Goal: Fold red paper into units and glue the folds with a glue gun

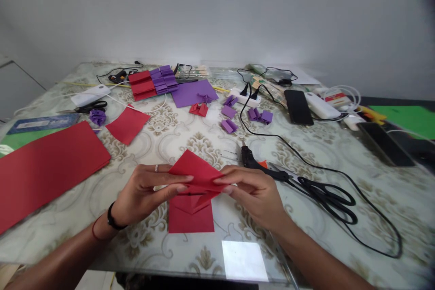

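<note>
Between my two hands is a red sheet of paper [194, 167] with creases, its far corner pointing away from me. My left hand [149, 186] pinches its left side between thumb and fingers. On the opposite side my right hand [249, 190] pinches the right edge the same way. Under the held sheet, another piece of red paper [191, 222] shows flat on the table, partly covered. Just right of my right hand lie a black glue gun [253, 161] and black-handled scissors [328, 195].
A stack of red paper [50, 167] lies at the left, near a loose red square [127, 124]. Folded purple pieces [229, 125] sit beyond my hands. A black cable [306, 158] loops along the right. Phones [299, 107] and a power strip [245, 97] stand farther back.
</note>
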`<state>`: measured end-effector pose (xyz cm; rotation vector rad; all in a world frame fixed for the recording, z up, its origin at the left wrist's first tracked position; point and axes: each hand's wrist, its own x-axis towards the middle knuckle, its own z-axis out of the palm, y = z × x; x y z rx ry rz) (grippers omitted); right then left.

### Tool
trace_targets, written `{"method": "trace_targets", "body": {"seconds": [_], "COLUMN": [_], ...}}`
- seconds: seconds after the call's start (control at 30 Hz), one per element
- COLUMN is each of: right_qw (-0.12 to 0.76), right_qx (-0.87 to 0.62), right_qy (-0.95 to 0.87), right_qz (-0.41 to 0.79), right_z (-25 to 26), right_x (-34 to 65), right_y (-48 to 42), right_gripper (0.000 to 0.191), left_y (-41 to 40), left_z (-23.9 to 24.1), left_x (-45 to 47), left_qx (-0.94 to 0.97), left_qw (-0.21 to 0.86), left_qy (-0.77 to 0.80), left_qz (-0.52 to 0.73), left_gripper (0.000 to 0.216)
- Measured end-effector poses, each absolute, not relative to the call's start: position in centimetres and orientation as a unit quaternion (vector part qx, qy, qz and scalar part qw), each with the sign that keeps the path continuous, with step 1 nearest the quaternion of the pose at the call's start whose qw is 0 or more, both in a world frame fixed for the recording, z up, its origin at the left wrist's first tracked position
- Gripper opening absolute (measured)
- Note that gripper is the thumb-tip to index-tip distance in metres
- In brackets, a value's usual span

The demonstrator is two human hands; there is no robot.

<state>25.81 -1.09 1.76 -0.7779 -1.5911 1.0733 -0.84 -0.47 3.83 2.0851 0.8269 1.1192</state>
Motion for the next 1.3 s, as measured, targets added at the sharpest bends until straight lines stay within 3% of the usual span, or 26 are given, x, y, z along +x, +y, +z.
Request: {"method": "trace_targets", "body": {"seconds": [0.27,0.5,0.9,1.13,1.3], "right_qw": [0.528,0.527,0.537,0.545,0.56], "right_qx": [-0.367,-0.363,-0.385,-0.39,-0.378], "right_qy": [-0.59,-0.577,-0.59,-0.626,-0.639], "right_qz": [0.489,0.507,0.463,0.398,0.367], "right_z": [1.4,1.5,1.7,1.9,1.8], "right_x": [25.1,24.8,24.7,25.5,26.2], "right_y": [-1.7,-1.6,-1.9,-1.7,-1.5], "right_gripper": [0.011,0.015,0.023,0.014,0.009], "left_y": [-0.9,-1.2,-1.4,-1.0,0.1], "left_z": [3.5,3.0,2.9,3.8,4.5], "left_x": [0.1,0.4,0.5,-0.7,-2.6], "left_qx": [0.707,0.64,0.652,0.62,0.576], "left_qw": [0.362,0.425,0.401,0.419,0.338], "left_qy": [0.373,0.388,0.384,0.38,0.439], "left_qz": [0.48,0.509,0.517,0.544,0.601], "left_gripper": [0.006,0.019,0.017,0.014,0.012]}}
